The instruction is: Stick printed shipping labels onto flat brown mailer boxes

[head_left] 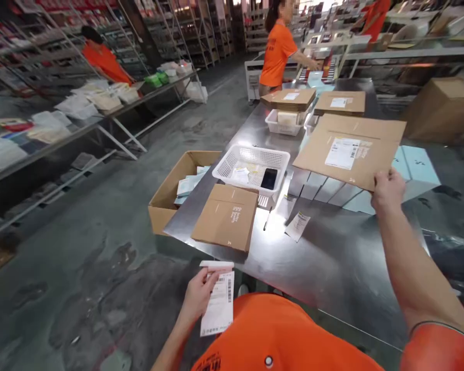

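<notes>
My left hand (200, 292) pinches a white printed label sheet (220, 309) in front of my body, below the table edge. At the right, my right hand (388, 190) grips the near corner of a flat brown cardboard box (351, 149) that bears a white label. This box is over a row of light blue boxes (419, 165). Another flat cardboard box (228, 216), with printing but no visible white label, lies at the table's near left corner. A small printed slip (297, 226) and a pen (268, 218) lie on the metal table (332, 257).
A white basket (251, 152) holds a black phone (269, 179) and papers. Left of the table stands an open carton (170, 190) with light blue packets. Farther back are labelled cardboard stacks (340, 102), a small basket (284, 126) and a person in orange (277, 54).
</notes>
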Motion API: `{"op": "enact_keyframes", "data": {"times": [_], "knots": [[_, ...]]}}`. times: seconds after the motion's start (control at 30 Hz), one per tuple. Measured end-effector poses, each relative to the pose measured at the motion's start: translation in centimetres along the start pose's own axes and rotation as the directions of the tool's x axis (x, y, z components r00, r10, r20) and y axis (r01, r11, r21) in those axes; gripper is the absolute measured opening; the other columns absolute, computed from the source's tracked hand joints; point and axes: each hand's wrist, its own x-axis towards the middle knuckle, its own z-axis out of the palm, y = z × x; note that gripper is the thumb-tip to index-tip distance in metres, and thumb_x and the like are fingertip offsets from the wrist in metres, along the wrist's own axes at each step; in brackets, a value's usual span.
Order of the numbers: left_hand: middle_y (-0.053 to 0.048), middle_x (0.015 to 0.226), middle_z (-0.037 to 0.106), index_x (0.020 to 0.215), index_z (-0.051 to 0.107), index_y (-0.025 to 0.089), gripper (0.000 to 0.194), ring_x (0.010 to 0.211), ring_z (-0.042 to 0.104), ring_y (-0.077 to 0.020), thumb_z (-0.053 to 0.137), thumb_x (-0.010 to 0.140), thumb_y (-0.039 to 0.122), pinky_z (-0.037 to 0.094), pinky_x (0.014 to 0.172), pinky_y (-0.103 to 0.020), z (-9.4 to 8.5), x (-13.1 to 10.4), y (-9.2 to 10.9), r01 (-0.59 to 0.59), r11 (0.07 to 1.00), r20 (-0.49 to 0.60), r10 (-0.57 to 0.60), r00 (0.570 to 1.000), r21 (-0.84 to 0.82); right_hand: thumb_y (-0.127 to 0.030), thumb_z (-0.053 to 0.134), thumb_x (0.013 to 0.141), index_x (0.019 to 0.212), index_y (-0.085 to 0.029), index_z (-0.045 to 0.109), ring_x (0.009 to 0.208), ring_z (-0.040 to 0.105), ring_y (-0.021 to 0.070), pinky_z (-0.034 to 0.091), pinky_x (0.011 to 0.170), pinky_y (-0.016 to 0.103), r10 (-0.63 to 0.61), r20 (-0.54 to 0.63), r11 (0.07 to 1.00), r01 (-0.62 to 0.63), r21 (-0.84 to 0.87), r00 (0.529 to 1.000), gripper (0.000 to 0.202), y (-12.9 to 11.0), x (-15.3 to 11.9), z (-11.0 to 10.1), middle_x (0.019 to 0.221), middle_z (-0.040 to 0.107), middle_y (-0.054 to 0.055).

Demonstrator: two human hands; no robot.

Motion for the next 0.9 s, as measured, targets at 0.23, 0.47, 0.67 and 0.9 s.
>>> {"op": "enact_keyframes", "data": {"times": [0.23, 0.47, 0.67, 0.9], "knots": [[-0.01, 0.115, 0.07, 0.081, 0.077, 0.021, 0.027, 0.113, 0.061, -0.0281, 0.066, 0.074, 0.045, 0.047, 0.096, -0.034, -0.4, 0.8, 2.3, -0.252, 0.965, -0.07, 0.257, 0.964, 0.078, -0.041, 0.046, 0.097, 0.139, -0.021, 0.049, 0.131, 0.051, 0.0268, 0.042, 0.11, 0.049, -0.454, 0.39, 0.876, 0.482, 0.03, 0.801, 0.047, -11.4, -15.4, 2.2, 0.136, 0.057, 0.015], [-0.001, 0.073, 0.066, 0.081, 0.066, 0.018, 0.027, 0.069, 0.06, -0.0165, 0.068, 0.078, 0.044, 0.049, 0.066, -0.026, -0.2, 0.0, 5.0, -0.12, 0.98, 0.036, 0.127, 0.991, -0.157, -0.029, 0.047, 0.097, 0.11, -0.017, 0.059, 0.101, 0.061, 0.0226, 0.053, 0.09, 0.038, -0.757, 0.616, 0.65, 0.346, 0.676, 0.219, 0.022, -18.3, -31.4, 9.0, 0.105, 0.067, 0.014], [-0.002, 0.096, 0.065, 0.108, 0.055, 0.02, 0.047, 0.072, 0.064, -0.0119, 0.078, 0.072, 0.038, 0.051, 0.065, -0.021, 0.0, -1.1, 3.3, -0.032, 0.916, -0.116, -0.016, 0.993, -0.4, -0.03, 0.062, 0.09, 0.096, -0.018, 0.062, 0.073, 0.058, 0.0131, 0.045, 0.066, 0.024, -0.349, 0.919, 0.92, -0.121, 0.374, 0.186, 0.013, -15.9, -32.1, 11.7, 0.083, 0.065, 0.001], [-0.014, 0.16, 0.031, 0.152, 0.031, 0.037, 0.09, 0.078, 0.068, -0.01, 0.077, 0.075, 0.036, 0.057, 0.069, -0.025, -0.2, -1.1, 3.9, -0.068, 0.929, -0.108, 0.03, 0.994, -0.364, -0.028, 0.049, 0.095, 0.093, -0.016, 0.066, 0.087, 0.06, 0.0175, 0.046, 0.08, 0.031, -0.17, 0.92, 0.975, -0.076, 0.209, 0.353, 0.021, -15.9, -32.8, 13.6, 0.092, 0.07, 0.007]]}}
